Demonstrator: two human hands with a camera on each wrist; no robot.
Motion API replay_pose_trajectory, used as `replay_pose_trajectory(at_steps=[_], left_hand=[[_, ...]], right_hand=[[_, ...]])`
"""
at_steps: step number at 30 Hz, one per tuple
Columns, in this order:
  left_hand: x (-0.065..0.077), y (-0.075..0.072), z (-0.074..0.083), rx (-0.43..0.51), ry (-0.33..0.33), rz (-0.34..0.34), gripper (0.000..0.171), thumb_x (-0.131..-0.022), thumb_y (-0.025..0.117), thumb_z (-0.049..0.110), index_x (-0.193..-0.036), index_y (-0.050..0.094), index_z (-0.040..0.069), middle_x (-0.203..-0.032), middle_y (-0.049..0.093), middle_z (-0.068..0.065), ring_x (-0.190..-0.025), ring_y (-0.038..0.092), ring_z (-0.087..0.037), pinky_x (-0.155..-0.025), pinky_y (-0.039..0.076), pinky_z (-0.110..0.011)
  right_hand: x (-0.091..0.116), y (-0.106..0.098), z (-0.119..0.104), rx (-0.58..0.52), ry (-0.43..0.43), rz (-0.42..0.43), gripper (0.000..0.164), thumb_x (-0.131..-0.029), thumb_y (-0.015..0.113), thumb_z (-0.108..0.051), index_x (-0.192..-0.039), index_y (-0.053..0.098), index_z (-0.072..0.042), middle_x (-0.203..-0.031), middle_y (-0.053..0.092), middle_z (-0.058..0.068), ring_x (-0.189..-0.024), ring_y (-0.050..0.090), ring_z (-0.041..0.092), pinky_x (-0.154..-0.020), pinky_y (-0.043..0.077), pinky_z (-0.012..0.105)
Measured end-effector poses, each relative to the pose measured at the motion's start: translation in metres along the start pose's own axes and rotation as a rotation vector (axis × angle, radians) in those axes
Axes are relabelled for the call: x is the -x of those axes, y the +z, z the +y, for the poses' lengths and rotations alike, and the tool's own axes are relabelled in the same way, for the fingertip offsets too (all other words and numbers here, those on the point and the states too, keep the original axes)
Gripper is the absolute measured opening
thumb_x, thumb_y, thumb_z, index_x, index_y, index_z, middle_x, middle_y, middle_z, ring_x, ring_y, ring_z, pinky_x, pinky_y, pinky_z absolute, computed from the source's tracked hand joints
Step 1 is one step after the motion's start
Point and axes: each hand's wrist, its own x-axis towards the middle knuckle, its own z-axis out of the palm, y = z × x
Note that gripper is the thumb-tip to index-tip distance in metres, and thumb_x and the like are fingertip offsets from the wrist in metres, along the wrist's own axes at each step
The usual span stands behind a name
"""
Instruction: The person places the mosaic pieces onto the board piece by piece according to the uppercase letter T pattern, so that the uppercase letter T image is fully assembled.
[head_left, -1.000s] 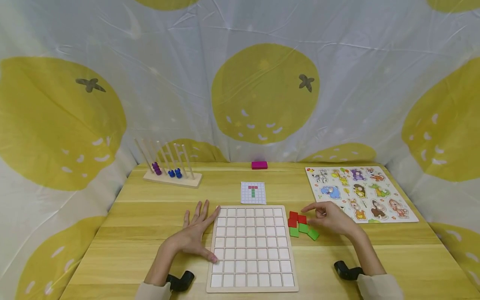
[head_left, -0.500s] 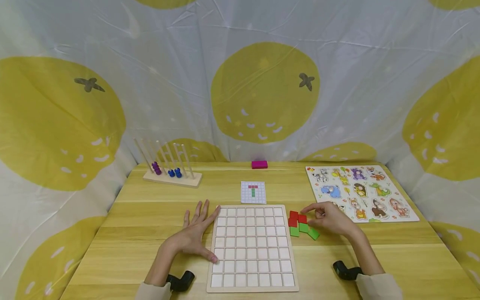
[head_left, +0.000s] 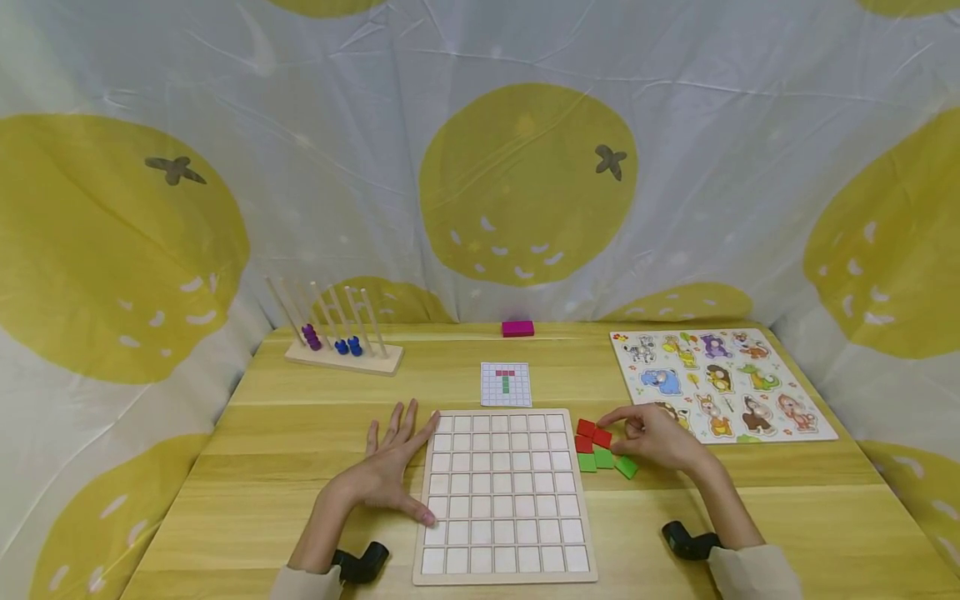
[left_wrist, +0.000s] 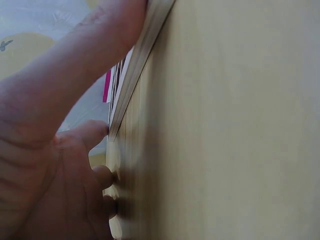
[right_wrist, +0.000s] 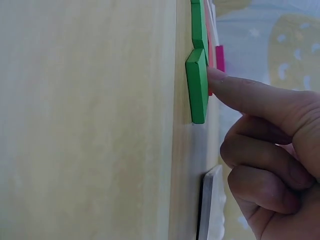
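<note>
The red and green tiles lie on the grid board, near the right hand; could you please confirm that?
Not quite: the head view shows the red and green tiles on the table, to the right of the grid board, rather than on it; they are near the right hand.

The head view is evenly bright, the left wrist view dimmer, softer.
</note>
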Motion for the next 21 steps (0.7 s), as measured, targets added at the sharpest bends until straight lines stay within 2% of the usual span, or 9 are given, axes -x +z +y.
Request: replay_pose_trajectory(at_steps=[21], left_hand=[[0.0014, -0.0018, 0.0019, 0.001, -0.004, 0.012, 0.148, -0.058, 0.098, 0.05, -0.167, 0.007, 0.011, -0.169, -0.02, -0.028, -0.155, -0.023, -0.052, -0.117, -0.02, -0.076]], right_hand=[[-0.0026, 0.003, 0.0018, 0.027, 0.036, 0.015, 0.029, -0.089, 0.079, -0.008, -0.118, 0.075, -0.007, -0.062, 0.035, -0.007, -0.055, 0.03, 0.004, -0.053, 0.027, 0.021]])
